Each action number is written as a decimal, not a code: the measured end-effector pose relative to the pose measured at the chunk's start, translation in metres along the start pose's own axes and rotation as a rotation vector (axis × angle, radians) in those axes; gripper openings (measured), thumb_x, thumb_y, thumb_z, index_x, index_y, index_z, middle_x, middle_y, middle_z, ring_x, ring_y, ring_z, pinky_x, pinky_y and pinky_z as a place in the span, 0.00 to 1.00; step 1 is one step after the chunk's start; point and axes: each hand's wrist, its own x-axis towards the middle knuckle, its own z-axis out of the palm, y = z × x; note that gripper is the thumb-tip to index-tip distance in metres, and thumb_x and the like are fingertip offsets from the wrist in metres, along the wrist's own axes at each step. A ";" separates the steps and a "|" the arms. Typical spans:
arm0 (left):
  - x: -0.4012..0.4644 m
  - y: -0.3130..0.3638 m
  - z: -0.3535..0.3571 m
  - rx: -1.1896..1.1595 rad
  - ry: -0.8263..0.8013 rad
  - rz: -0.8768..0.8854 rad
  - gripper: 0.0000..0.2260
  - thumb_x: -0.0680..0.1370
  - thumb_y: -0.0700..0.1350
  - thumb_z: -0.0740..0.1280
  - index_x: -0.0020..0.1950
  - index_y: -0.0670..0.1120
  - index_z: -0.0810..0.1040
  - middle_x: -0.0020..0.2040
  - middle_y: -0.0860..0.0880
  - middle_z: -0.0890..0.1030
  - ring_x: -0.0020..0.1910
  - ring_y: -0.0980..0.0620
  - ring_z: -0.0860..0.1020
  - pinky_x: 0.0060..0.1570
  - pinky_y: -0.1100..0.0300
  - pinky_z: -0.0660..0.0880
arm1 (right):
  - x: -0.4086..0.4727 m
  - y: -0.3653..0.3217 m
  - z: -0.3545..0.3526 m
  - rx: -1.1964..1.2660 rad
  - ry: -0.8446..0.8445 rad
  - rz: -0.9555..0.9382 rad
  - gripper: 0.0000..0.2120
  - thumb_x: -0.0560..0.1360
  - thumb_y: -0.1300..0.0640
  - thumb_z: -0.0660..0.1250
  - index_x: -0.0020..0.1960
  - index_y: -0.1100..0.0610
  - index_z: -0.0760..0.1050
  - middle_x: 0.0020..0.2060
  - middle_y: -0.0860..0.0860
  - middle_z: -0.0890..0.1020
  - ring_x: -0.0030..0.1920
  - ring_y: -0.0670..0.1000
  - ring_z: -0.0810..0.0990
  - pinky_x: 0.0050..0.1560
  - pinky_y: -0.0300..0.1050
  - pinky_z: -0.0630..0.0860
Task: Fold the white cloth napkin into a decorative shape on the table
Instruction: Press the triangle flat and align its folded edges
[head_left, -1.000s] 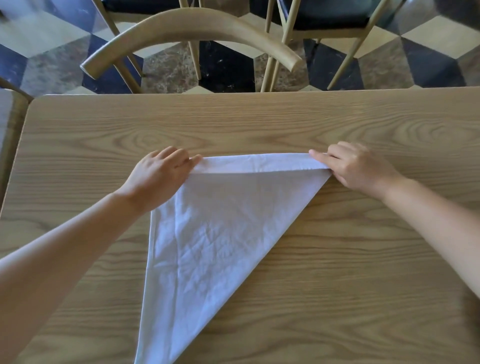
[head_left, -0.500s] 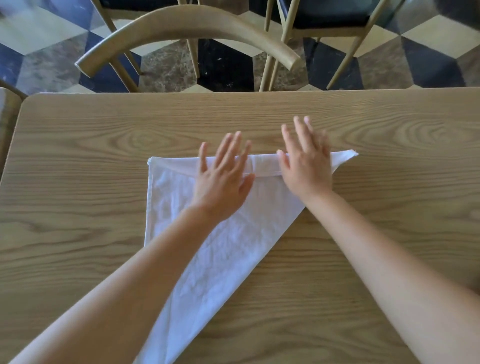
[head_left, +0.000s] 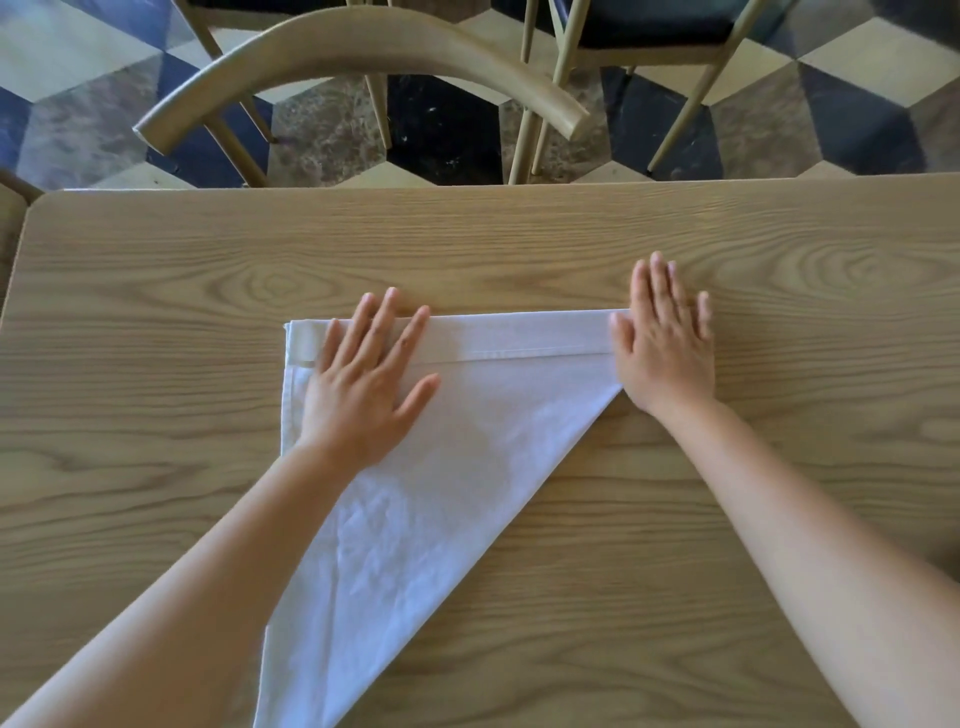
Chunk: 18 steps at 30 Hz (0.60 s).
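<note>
So: one white napkin (head_left: 447, 467) folded to a triangle on one wooden table (head_left: 675, 571), narrow band turned over along its far edge. Two hands, both flat, fingers spread, gripping nothing. Left hand (head_left: 363, 384) presses the napkin's far-left corner; right hand (head_left: 665, 343) covers its far-right tip. Two chairs (head_left: 363, 47) beyond the table.

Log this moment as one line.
white cloth napkin: triangle, far edge folded | left hand: flat on band | right hand: flat on right corner
</note>
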 end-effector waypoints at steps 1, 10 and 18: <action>-0.004 -0.008 -0.002 -0.010 0.007 -0.028 0.30 0.76 0.63 0.46 0.76 0.55 0.52 0.78 0.47 0.51 0.76 0.50 0.47 0.73 0.50 0.46 | -0.001 0.006 -0.001 -0.012 -0.011 0.001 0.28 0.80 0.47 0.41 0.76 0.56 0.41 0.76 0.51 0.44 0.75 0.48 0.40 0.73 0.53 0.37; 0.008 0.006 -0.002 -0.163 0.086 -0.421 0.33 0.78 0.61 0.45 0.77 0.43 0.45 0.78 0.46 0.43 0.76 0.53 0.41 0.73 0.56 0.38 | -0.011 0.010 -0.005 -0.006 -0.050 0.030 0.27 0.81 0.48 0.42 0.75 0.57 0.39 0.76 0.51 0.41 0.75 0.47 0.37 0.72 0.53 0.35; 0.001 0.030 0.005 -0.082 0.090 -0.314 0.42 0.72 0.67 0.50 0.76 0.42 0.44 0.78 0.44 0.44 0.76 0.52 0.42 0.73 0.54 0.39 | -0.086 0.020 0.012 0.060 0.077 0.226 0.32 0.76 0.45 0.39 0.76 0.59 0.48 0.76 0.53 0.50 0.75 0.50 0.47 0.72 0.58 0.42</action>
